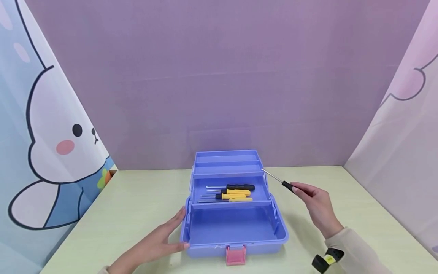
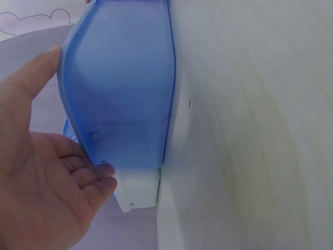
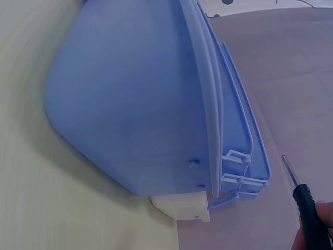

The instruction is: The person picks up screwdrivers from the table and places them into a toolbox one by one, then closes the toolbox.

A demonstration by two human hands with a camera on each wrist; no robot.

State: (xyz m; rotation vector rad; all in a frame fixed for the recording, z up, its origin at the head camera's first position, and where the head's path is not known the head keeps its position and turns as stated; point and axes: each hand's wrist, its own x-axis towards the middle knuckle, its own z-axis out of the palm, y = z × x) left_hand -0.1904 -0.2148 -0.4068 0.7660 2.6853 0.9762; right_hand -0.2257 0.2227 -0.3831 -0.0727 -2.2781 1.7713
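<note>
A blue toolbox (image 1: pixel 234 224) stands open on the table, its trays fanned out toward the back. Several screwdrivers (image 1: pixel 236 196) with yellow or black handles lie in the middle tray (image 1: pixel 198 188). My right hand (image 1: pixel 318 203) pinches a black-handled screwdriver (image 3: pixel 309 213) by its handle, beside the box's right side; its metal tip points up and left toward the upper tray (image 1: pixel 226 169) in the head view. With fingers spread, my left hand (image 1: pixel 154 239) rests against the box's left side, thumb near the front corner, as the left wrist view also shows.
A pink latch (image 1: pixel 235 255) hangs at the box's front. Pale wood-grained tabletop (image 1: pixel 143 198) surrounds the box. Behind stands a purple backdrop (image 1: pixel 222 83), with cartoon-printed curtains (image 1: pixel 61 114) at the sides. A black strap device (image 1: pixel 326 260) is at my right wrist.
</note>
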